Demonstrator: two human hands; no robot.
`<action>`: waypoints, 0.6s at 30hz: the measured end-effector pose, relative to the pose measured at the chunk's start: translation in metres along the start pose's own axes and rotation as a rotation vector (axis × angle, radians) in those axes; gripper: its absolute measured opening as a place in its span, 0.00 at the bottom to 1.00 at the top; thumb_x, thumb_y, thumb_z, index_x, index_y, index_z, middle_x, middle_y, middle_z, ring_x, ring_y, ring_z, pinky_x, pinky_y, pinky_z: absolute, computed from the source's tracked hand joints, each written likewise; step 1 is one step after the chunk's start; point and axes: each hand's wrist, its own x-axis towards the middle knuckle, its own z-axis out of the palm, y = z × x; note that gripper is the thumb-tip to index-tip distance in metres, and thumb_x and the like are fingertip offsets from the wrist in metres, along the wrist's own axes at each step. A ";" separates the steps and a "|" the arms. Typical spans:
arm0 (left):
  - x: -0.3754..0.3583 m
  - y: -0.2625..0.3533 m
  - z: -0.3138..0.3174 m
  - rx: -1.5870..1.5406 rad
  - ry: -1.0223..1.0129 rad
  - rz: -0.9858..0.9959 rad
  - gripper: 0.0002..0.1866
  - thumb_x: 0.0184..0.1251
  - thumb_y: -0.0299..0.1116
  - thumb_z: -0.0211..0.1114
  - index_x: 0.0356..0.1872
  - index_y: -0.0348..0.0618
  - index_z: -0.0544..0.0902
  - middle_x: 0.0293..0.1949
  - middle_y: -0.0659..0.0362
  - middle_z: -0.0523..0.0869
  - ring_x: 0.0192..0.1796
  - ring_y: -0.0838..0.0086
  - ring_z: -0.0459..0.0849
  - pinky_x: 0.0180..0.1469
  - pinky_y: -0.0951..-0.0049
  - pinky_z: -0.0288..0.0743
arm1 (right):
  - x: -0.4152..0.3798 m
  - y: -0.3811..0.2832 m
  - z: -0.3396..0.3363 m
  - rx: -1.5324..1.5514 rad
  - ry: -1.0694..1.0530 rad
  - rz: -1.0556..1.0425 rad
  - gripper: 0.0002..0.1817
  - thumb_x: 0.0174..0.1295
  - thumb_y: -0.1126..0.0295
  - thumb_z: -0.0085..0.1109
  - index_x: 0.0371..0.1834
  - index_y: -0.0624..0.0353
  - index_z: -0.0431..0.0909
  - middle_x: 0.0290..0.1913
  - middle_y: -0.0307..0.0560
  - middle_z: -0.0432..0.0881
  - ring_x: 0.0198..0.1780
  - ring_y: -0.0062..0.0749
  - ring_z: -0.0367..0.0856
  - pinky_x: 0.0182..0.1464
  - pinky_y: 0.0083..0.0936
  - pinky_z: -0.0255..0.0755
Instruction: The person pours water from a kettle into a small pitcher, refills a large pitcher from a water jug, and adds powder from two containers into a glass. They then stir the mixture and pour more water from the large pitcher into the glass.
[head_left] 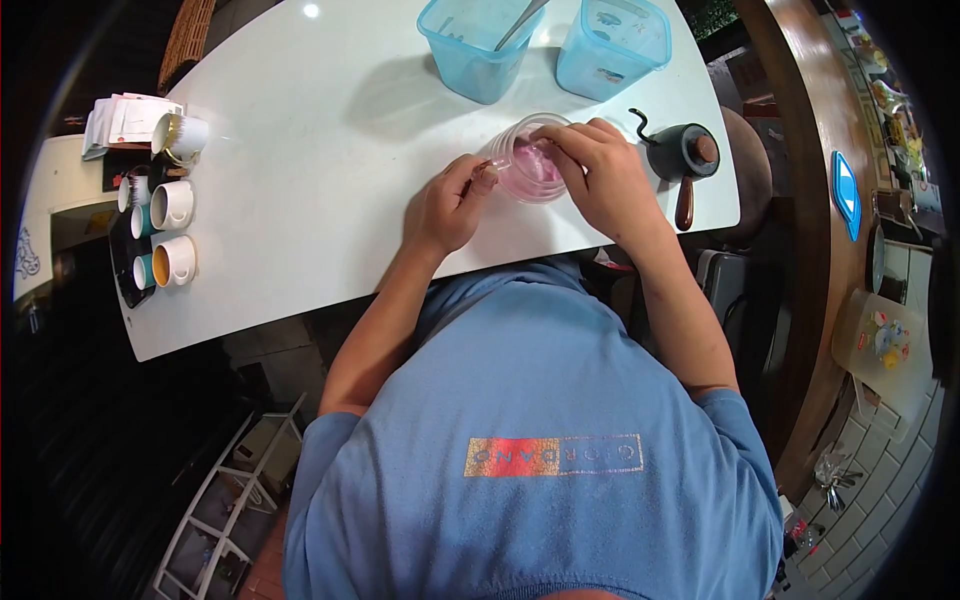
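A clear mug (522,190) with ringed walls is held tilted over the near part of the white table, its mouth turned toward my right hand. Something pink (537,160) shows inside it. My left hand (455,203) is closed around the mug's handle, thumb uppermost. My right hand (603,172) curls over the mouth from the right, with fingers bent at the rim and partly inside. Its fingertips are partly hidden, and I cannot tell whether they also pinch the pink stuff.
Two blue plastic tubs (480,80) (613,60) stand beyond the mug, the left one with a metal utensil (520,25) in it. A dark gooseneck kettle (686,152) is at the right. Several mugs (174,207) line the table's left end, near papers (135,120).
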 end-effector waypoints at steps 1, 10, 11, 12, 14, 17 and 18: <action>0.000 0.002 0.000 0.000 0.002 0.000 0.18 0.76 0.44 0.51 0.41 0.36 0.78 0.28 0.65 0.76 0.29 0.84 0.71 0.34 0.82 0.67 | -0.001 0.000 -0.001 0.000 -0.001 -0.002 0.06 0.60 0.71 0.57 0.35 0.60 0.80 0.32 0.46 0.83 0.35 0.44 0.77 0.42 0.35 0.72; -0.001 0.000 -0.001 0.028 -0.020 -0.068 0.19 0.76 0.44 0.51 0.43 0.35 0.79 0.32 0.63 0.79 0.32 0.84 0.74 0.34 0.83 0.68 | 0.001 0.002 -0.003 -0.236 0.046 -0.055 0.07 0.60 0.71 0.56 0.37 0.61 0.80 0.31 0.49 0.83 0.34 0.45 0.76 0.40 0.36 0.72; -0.001 -0.001 0.000 0.027 -0.010 -0.048 0.19 0.76 0.45 0.51 0.44 0.35 0.79 0.32 0.63 0.79 0.32 0.84 0.74 0.35 0.83 0.68 | 0.000 0.002 -0.001 -0.121 0.027 -0.025 0.07 0.60 0.73 0.57 0.39 0.61 0.80 0.31 0.48 0.82 0.35 0.44 0.76 0.41 0.35 0.71; -0.001 -0.001 0.000 0.026 0.000 -0.028 0.20 0.76 0.45 0.51 0.44 0.35 0.79 0.31 0.63 0.79 0.33 0.84 0.74 0.35 0.83 0.69 | 0.000 0.001 0.000 -0.006 0.007 0.005 0.07 0.60 0.74 0.57 0.41 0.62 0.81 0.31 0.48 0.82 0.35 0.43 0.76 0.42 0.33 0.71; -0.001 0.001 0.000 0.044 0.002 -0.040 0.19 0.76 0.45 0.51 0.43 0.36 0.79 0.30 0.64 0.79 0.32 0.84 0.74 0.34 0.83 0.69 | -0.002 0.000 -0.001 0.021 -0.033 0.034 0.07 0.60 0.73 0.57 0.39 0.61 0.81 0.31 0.47 0.82 0.35 0.44 0.77 0.42 0.35 0.71; -0.001 0.010 -0.002 0.085 -0.002 -0.054 0.20 0.76 0.46 0.50 0.42 0.38 0.79 0.29 0.64 0.79 0.30 0.83 0.75 0.34 0.82 0.69 | 0.000 -0.001 -0.009 -0.051 -0.073 0.052 0.06 0.59 0.72 0.57 0.37 0.60 0.80 0.32 0.47 0.83 0.35 0.45 0.77 0.42 0.36 0.72; -0.001 0.013 -0.002 0.110 -0.006 -0.052 0.20 0.76 0.47 0.50 0.41 0.39 0.79 0.28 0.65 0.78 0.30 0.83 0.75 0.34 0.81 0.69 | 0.000 -0.001 -0.012 -0.152 -0.071 0.037 0.06 0.59 0.72 0.57 0.37 0.61 0.80 0.32 0.48 0.82 0.35 0.45 0.77 0.42 0.36 0.72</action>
